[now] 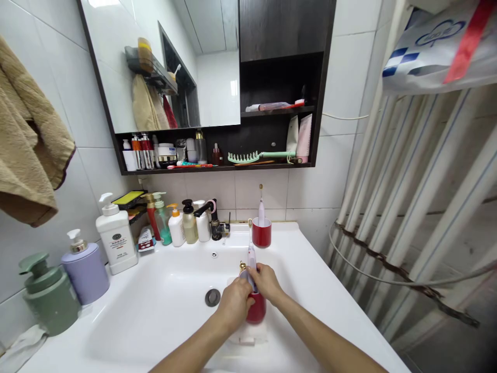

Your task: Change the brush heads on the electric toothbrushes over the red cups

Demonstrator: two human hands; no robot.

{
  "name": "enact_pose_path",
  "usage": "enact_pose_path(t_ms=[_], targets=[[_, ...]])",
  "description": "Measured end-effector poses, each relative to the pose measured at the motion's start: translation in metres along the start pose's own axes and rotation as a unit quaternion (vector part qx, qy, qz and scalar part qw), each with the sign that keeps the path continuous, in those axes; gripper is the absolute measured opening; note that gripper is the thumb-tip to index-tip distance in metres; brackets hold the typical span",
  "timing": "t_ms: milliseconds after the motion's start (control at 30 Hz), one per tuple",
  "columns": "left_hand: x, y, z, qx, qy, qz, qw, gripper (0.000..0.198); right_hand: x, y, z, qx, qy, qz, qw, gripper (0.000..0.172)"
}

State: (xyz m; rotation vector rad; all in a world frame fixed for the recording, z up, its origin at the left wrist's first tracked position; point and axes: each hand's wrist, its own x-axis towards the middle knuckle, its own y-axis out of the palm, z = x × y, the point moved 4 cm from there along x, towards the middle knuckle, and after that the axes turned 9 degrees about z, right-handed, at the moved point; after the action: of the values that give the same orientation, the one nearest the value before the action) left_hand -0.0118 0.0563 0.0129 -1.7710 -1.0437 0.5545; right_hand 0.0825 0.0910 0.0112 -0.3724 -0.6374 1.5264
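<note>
In the head view a red cup (pixel 256 312) stands low over the front part of the basin, with both hands at its rim. A pale pink electric toothbrush (pixel 252 255) rises upright from it, brush head on top. My right hand (pixel 268 283) is closed, its fingers pinching the toothbrush handle. My left hand (pixel 234 304) is also closed, at the cup's left side. Its fingers are around a greyish-purple item beside the toothbrush, mostly hidden, and I cannot make out its kind. A small gold-coloured piece (pixel 243 266) shows just above those fingers.
Behind, a second red cup (pixel 262 234) holds another electric toothbrush (pixel 261 212) on the sink's back ledge. A black faucet (pixel 215 220) stands left of it. Pump bottles line the left, including a purple one (pixel 86 273). The white basin (pixel 155 290) has a dark drain (pixel 213 297).
</note>
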Motion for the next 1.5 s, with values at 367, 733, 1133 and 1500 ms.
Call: enact_pose_path(t_ms=[367, 733, 1133, 1500], targets=[[0.085, -0.021, -0.075, -0.114, 0.197, -0.09, 0.97, 0.011, 0.025, -0.123, -0.018, -0.042, 0.03, -0.075, 0.996, 0.034], [0.188, -0.005, -0.068, -0.155, 0.168, -0.087, 0.97, 0.015, 0.1, -0.152, -0.06, -0.091, 0.107, -0.075, 0.987, 0.025], [0.187, -0.03, -0.026, 0.037, 0.017, -0.12, 0.992, 0.026, 0.12, -0.153, -0.075, -0.056, 0.124, -0.082, 0.987, 0.027], [0.095, -0.013, -0.009, 0.107, -0.028, -0.051, 0.993, 0.014, 0.059, -0.09, -0.016, -0.011, -0.014, -0.135, 0.991, 0.035]])
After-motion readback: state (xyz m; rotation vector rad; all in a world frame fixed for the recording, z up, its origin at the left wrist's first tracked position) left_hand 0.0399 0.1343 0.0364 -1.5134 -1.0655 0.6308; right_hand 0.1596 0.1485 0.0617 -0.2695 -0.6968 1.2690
